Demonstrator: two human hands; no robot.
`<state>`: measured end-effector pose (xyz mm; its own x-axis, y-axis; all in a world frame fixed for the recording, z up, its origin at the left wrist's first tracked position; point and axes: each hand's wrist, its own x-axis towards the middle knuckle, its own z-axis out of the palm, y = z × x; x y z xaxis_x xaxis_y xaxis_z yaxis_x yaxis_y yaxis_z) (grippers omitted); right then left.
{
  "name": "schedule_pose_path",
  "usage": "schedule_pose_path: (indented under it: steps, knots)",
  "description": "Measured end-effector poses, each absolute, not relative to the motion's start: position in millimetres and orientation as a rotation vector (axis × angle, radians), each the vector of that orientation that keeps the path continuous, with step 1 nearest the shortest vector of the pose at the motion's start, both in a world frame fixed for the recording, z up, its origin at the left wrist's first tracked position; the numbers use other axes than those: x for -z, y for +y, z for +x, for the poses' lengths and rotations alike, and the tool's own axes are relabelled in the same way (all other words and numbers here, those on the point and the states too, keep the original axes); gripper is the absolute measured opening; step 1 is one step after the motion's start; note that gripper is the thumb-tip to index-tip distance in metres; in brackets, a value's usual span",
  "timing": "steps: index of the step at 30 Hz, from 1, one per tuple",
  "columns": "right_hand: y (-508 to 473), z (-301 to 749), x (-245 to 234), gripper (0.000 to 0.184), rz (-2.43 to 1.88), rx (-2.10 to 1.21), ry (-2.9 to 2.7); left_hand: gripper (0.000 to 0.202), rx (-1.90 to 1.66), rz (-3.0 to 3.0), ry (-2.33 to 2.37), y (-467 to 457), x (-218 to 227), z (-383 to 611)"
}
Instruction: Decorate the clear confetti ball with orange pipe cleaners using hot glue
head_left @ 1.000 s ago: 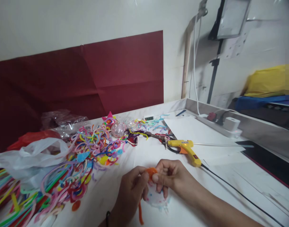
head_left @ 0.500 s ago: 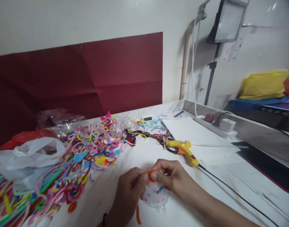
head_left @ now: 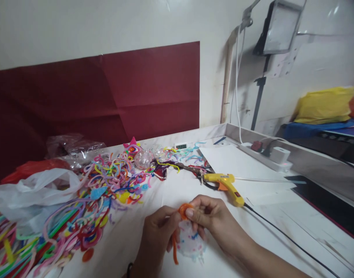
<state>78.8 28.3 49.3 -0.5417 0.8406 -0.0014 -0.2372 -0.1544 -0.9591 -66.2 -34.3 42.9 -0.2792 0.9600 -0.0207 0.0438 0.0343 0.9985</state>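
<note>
Orange, fuzzy, round disc of what appeared to be coiled craft stem (head_left: 183, 209), raised between two bare hands over a broad white table (head_left: 127, 231). The left hand (head_left: 158, 227) had its thumb and forefinger pinched together at the disc's left edge; the right hand (head_left: 213, 214) was clamped on the opposite side, its thumb laid across the face. Below the disc lay a whitish, translucent, rounded piece with blue and pink specks (head_left: 188, 243); whether the two touched could not be told, as fingers lay between. As to handling, the disc was judged very light and soft at the surface, its nap likely to grip rather than slip; it seemed pliant, liable to be squeezed out of round or to unwind rather than to break. The rim, taken at opposite sides between thumb and forefinger, appeared the best hold, with pressure just sufficient to keep the turns together. In appearance the disc was bright orange, compact and roughly circular, partly hidden by the right thumb, its separate turns too small to make out clearly. Narrowest of all, a slightly curved orange strip (head_left: 174, 251) hung below the left hand, any join with the disc concealed by fingers.
</note>
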Motion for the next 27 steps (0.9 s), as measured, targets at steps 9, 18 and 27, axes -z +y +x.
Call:
schedule_pose_path:
  steps: [9,18,27]
  knots:
    - [27,80,-56,0.043,-0.695,-1.846,-1.365,0.038,-1.382,1.104,1.496,-36,-50,-67]
    - [28,80,-50,0.046,-0.651,-1.906,-1.474,0.033,-1.357,1.213,1.445,-31,-40,-72]
    - [25,88,-54,0.023,-0.739,-1.302,-1.914,0.020,-1.292,1.682,1.612,-38,-51,-72]
